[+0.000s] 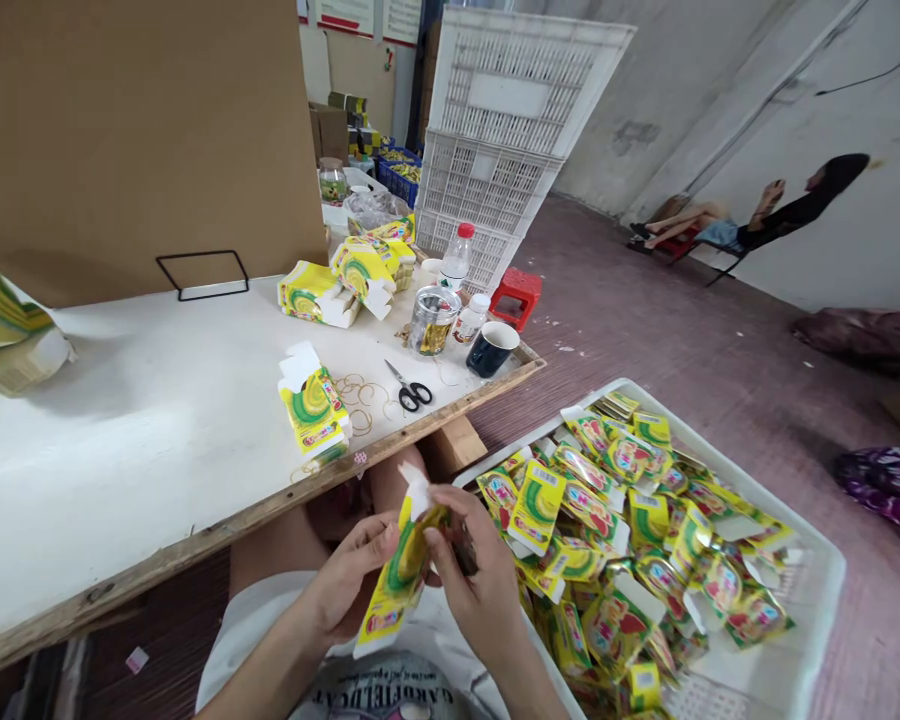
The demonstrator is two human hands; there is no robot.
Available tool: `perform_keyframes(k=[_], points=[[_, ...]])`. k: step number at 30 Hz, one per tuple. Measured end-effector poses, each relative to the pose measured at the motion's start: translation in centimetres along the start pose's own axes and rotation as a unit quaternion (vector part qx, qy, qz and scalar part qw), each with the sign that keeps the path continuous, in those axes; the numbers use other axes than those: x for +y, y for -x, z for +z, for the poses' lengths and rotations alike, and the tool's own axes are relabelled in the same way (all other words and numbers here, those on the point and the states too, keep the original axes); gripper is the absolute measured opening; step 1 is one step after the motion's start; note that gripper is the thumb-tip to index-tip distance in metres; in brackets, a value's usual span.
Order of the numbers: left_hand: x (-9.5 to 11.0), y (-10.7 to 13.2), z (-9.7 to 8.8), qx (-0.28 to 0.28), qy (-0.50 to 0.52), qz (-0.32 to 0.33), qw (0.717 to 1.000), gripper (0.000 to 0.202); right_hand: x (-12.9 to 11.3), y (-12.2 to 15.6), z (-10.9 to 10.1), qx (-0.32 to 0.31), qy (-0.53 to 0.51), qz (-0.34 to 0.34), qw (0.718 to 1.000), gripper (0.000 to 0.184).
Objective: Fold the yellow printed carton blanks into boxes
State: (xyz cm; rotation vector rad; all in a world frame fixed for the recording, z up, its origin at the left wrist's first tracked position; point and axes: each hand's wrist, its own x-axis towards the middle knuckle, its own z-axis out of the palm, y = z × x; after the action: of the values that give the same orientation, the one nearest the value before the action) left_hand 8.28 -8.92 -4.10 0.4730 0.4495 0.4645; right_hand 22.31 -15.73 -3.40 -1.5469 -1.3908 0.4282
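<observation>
Above my lap, my left hand (356, 575) is closed on the edge of a flat-looking yellow and green printed carton (390, 598), held tilted with its white flap up. My right hand (484, 575) is closed at the carton's upper right side. Between its thumb and fingers a small gold-coloured packet (438, 518) partly shows; the fingers hide the rest. Right of my hands stands a white plastic crate (817, 580) heaped with yellow, red and green packets (592, 500). A small stack of the same cartons (315, 410) lies on the white table (195, 420).
Black-handled scissors (414, 394) and loose rubber bands (360, 395) lie near the table edge. Behind them stand a dark mug (493, 350), a metal tin (431, 322) and bottles (457, 258). More cartons (364, 270) lie farther back. A person (765, 220) sits by the wall.
</observation>
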Motion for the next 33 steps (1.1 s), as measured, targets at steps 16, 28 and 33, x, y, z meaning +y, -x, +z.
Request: perform_keyframes(k=[16,28,33], points=[[1.6,0.2,0.1,0.002,-0.073,-0.005,0.997,0.043,0.2,-0.5,-1.1,-0.014,0.009,-0.01,1.0,0.012],[0.6,-1.0,0.1,0.138,-0.154,0.13,0.97,0.036,0.4,0.8,0.8,-0.008,-0.066,0.132,0.989,0.031],[-0.2,-1.0,0.0,0.187,-0.306,0.202,0.911,0.031,0.5,0.9,1.5,-0.024,-0.088,0.188,0.978,0.041]])
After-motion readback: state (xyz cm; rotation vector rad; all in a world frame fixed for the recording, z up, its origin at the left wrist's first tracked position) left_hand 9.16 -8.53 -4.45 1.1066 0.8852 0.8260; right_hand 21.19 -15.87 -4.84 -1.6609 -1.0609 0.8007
